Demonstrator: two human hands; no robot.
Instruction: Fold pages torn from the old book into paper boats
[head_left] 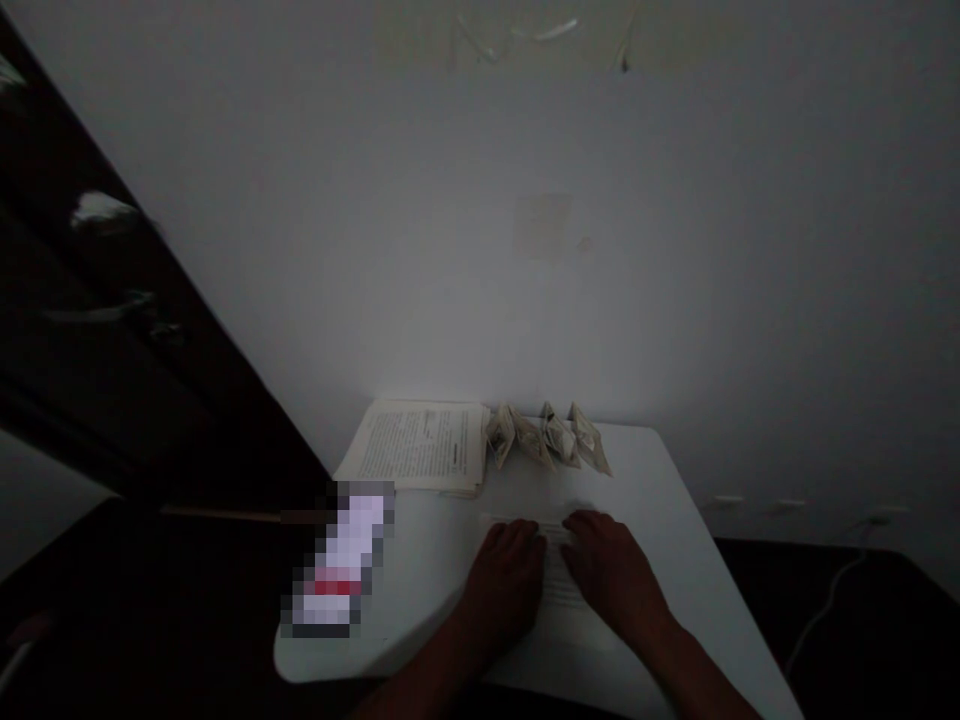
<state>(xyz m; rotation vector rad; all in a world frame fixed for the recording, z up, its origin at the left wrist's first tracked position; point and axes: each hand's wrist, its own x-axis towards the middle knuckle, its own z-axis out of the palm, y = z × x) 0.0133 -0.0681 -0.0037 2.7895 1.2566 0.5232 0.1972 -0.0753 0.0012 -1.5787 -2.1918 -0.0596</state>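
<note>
2 hands are on 1 sheet of printed paper (566, 592) lying near the front of 1 white worktop (424, 565). the left hand (506, 575) covers its left side and the right hand (613, 572) its right, a narrow gap between them; whether the fingers pinch the sheet, i cannot tell. beyond them, 4 folded paper shapes (531, 442) stand in a row, just right of 1 stack of printed pages (420, 445). 1 pixelated item (345, 550) lies at the left edge.
</note>
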